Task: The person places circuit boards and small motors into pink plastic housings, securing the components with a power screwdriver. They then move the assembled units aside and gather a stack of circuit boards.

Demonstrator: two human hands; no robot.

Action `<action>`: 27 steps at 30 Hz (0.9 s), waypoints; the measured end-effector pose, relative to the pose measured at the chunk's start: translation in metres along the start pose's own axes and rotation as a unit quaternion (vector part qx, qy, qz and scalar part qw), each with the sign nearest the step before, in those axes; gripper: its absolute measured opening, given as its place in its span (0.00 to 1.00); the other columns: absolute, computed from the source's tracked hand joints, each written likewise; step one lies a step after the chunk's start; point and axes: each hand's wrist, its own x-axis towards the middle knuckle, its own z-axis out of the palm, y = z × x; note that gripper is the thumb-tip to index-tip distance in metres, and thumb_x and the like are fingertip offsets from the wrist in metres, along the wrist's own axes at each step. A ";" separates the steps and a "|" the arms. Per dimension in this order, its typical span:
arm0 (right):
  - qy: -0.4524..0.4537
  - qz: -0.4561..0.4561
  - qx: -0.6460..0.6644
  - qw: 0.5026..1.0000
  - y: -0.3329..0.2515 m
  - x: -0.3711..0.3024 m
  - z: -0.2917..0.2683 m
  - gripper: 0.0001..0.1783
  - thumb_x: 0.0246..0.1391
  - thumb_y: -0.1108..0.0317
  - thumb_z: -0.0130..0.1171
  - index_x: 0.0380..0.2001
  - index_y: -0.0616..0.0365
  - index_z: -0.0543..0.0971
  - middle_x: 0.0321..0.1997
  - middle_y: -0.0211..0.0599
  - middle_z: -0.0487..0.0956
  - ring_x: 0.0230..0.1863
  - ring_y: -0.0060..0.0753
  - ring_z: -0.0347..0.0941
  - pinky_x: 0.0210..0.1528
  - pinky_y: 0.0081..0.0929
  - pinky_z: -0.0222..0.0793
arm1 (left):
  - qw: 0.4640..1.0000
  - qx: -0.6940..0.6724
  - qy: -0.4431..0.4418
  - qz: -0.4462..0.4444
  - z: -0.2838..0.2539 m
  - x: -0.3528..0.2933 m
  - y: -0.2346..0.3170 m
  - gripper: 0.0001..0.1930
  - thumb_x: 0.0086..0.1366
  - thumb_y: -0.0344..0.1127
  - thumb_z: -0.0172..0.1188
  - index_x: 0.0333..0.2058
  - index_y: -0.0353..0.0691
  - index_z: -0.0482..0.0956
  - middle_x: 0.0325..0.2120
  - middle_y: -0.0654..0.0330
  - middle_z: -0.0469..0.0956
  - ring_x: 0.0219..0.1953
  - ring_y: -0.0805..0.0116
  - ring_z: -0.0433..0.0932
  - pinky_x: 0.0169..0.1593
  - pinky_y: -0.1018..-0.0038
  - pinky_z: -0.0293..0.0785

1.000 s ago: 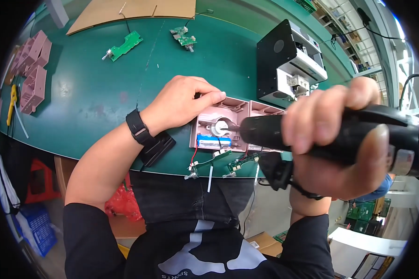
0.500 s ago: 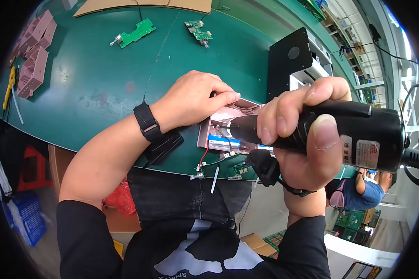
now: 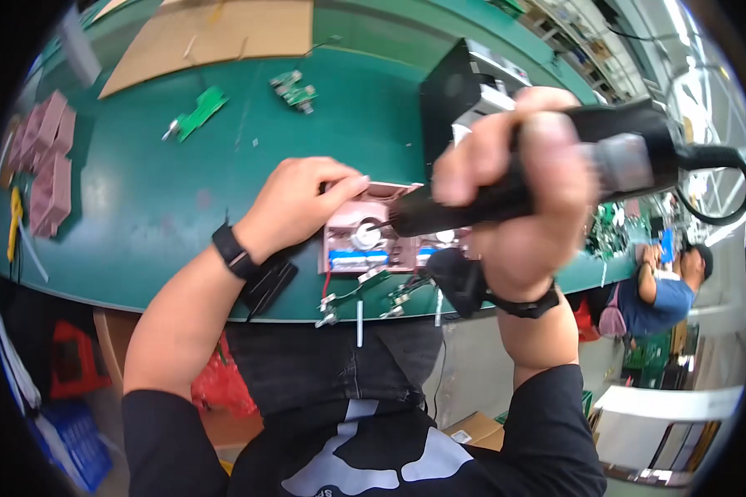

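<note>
My right hand [image 3: 526, 190], blurred by motion, wraps round a black corded electric screwdriver [image 3: 435, 214]. Its thin bit points left, at or just above a white round part [image 3: 366, 234] inside a pink plastic housing [image 3: 406, 258]. My left hand [image 3: 300, 205] grips the far left edge of that housing, its thumb along the rim and its other fingers curled and partly hidden. A blue cylindrical battery [image 3: 358, 260] lies in the near side of the housing. Wired to it by a red lead, a small circuit board [image 3: 365, 288] sits at the table's front edge.
Pink housings [image 3: 51, 195] and a yellow-handled tool [image 3: 14, 224] lie at the left. Two green circuit boards [image 3: 197, 113] [image 3: 293, 91] rest farther back, near cardboard [image 3: 215, 37]. A black box-shaped device [image 3: 449, 95] stands behind my right hand. Another person [image 3: 659, 290] sits at the far right.
The screwdriver has drawn back and tilted, uncovering the white round part and more of the housing. My left hand still holds the housing's edge. The whole view has shifted.
</note>
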 end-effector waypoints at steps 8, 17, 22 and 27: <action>0.173 -0.113 -0.077 0.975 -0.025 0.033 -0.113 0.13 0.66 0.61 0.58 0.41 0.61 0.75 0.26 0.36 0.73 0.24 0.34 0.71 0.31 0.34 0.69 | 0.999 0.019 -0.018 -0.028 -0.002 0.008 0.007 0.16 0.69 0.44 0.64 0.41 0.35 0.89 0.35 0.51 0.87 0.36 0.57 0.84 0.41 0.67 0.77; 0.233 -0.060 -0.063 0.968 0.003 0.061 -0.138 0.13 0.64 0.63 0.62 0.38 0.62 0.75 0.25 0.36 0.74 0.25 0.36 0.73 0.31 0.35 0.70 | 0.997 0.002 -0.033 -0.067 -0.002 0.008 0.011 0.13 0.70 0.39 0.64 0.41 0.33 0.88 0.33 0.55 0.86 0.34 0.67 0.82 0.39 0.71 0.76; 0.187 -0.043 -0.007 0.981 -0.022 0.031 -0.125 0.13 0.65 0.62 0.60 0.37 0.62 0.74 0.25 0.38 0.74 0.23 0.35 0.72 0.29 0.34 0.71 | 0.999 -0.002 -0.022 -0.043 -0.001 0.009 0.002 0.15 0.69 0.42 0.65 0.41 0.34 0.88 0.34 0.53 0.87 0.36 0.62 0.84 0.41 0.69 0.77; 0.091 -0.057 -0.004 0.994 -0.037 -0.017 -0.089 0.15 0.70 0.56 0.49 0.46 0.57 0.72 0.26 0.34 0.71 0.22 0.31 0.68 0.30 0.33 0.70 | 0.999 0.013 -0.006 -0.044 -0.006 0.008 0.000 0.15 0.69 0.42 0.65 0.41 0.34 0.88 0.33 0.54 0.87 0.36 0.63 0.84 0.41 0.70 0.77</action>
